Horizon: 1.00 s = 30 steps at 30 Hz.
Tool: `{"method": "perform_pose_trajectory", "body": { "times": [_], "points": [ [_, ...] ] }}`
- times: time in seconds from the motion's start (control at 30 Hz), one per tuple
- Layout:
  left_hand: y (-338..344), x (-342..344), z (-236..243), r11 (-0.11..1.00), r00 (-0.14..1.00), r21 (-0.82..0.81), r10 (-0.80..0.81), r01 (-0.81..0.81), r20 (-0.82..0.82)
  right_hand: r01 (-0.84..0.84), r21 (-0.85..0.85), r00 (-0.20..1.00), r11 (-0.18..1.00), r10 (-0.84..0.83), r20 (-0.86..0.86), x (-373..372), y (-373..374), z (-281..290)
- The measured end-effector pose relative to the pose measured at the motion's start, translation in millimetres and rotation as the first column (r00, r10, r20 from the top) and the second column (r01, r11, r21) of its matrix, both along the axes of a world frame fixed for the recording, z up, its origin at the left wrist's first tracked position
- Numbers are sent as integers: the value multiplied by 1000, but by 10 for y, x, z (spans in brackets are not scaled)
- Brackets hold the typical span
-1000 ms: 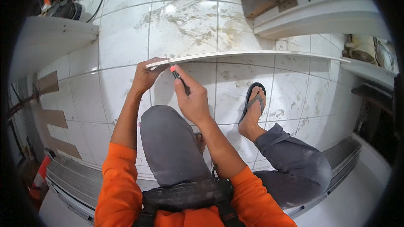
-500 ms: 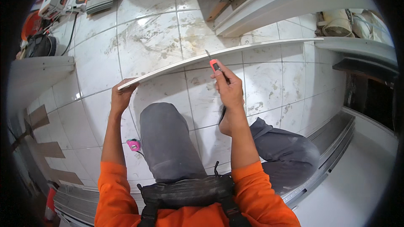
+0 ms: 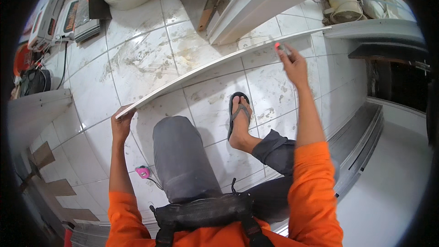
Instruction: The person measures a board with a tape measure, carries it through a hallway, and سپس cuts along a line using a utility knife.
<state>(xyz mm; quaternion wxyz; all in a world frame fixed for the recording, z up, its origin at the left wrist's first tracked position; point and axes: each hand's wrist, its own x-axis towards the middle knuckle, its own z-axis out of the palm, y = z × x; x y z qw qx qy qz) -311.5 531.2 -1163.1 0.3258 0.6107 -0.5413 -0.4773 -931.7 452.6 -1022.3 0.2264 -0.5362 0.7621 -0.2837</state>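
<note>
White floor tiles (image 3: 105,87) lie beneath a long white strip (image 3: 215,64) running lower-left to upper-right. My left hand (image 3: 121,126) clasps its near end; my right hand (image 3: 292,64), far along it, pinches a red-tipped marker (image 3: 278,45).

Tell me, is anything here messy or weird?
The tiled floor has brownish smears and stains. The left hand steadies one end of a long white strip, while the right hand holds a red-tipped tool on it.

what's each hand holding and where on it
Left hand grips the near end of the long white strip. Right hand holds a red-tipped pen against the strip.
</note>
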Motion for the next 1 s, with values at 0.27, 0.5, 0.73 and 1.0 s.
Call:
{"method": "perform_pose_trajectory", "body": {
  "times": [0.27,0.5,0.73,1.0],
  "points": [
    [43,-102,264,1000,995,10,-11,10,103,-224,235,918,946,286,-274,-686,-265,846],
    [181,-277,284,999,996,28,40,-42,83,176,247,895,953,-259,362,-803,0,242],
    [209,-215,238,1000,988,-13,29,-28,151,165,211,862,963,-245,443,-965,-59,108],
    [282,-118,17,983,983,89,165,-158,-80,470,44,742,881,-422,520,-1381,-145,-259]
  ]
}}
